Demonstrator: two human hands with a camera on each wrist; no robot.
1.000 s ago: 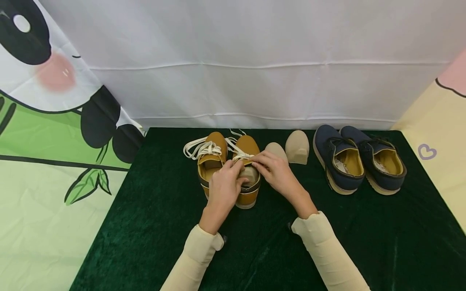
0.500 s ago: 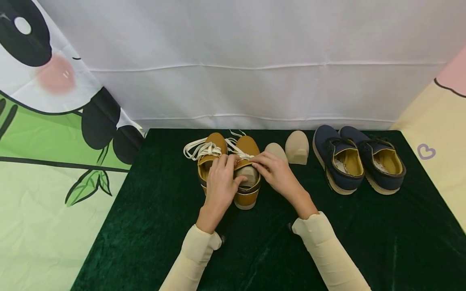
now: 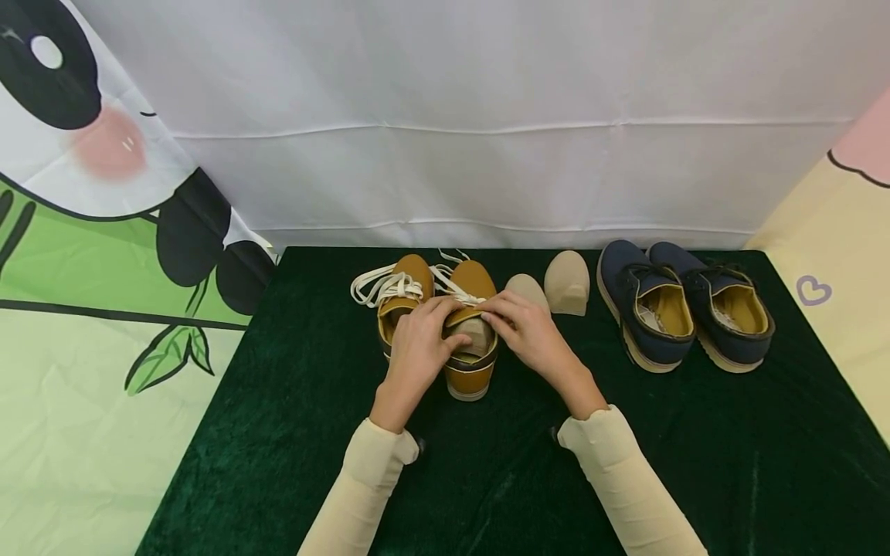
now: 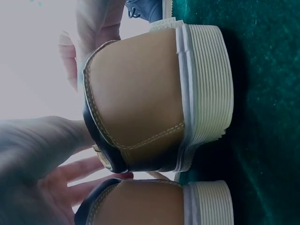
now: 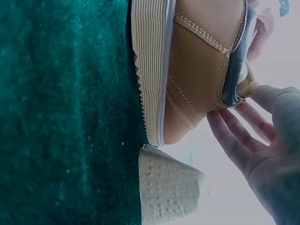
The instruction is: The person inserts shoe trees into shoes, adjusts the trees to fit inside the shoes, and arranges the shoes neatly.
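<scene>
Two tan lace-up shoes with white laces stand side by side in the head view. Inside the right tan shoe [image 3: 467, 380] sits a beige moulded shoe insert [image 3: 476, 336]. My left hand [image 3: 417, 347] holds this shoe's left collar edge near the tongue, thumb over the opening and fingers between the two shoes. On the other side, my right hand [image 3: 524, 328] pinches the tongue and collar edge, its thumb on the tongue in the right wrist view. The left tan shoe [image 3: 413, 272] is partly hidden behind my left hand. Its laces [image 3: 402, 287] are tied across the front.
Two more beige inserts, a near one [image 3: 526, 289] and a far one [image 3: 566, 282], lie right of the tan shoes. Farther right stand a navy shoe [image 3: 647, 301] and its mate [image 3: 730, 309]. Dark green cloth [image 3: 292, 425] covers the table; a white curtain [image 3: 431, 170] hangs behind.
My left hand has shifted left from over the right tan shoe's tongue to its left collar edge, showing more of the insert. The right hand has stayed at the tongue.
</scene>
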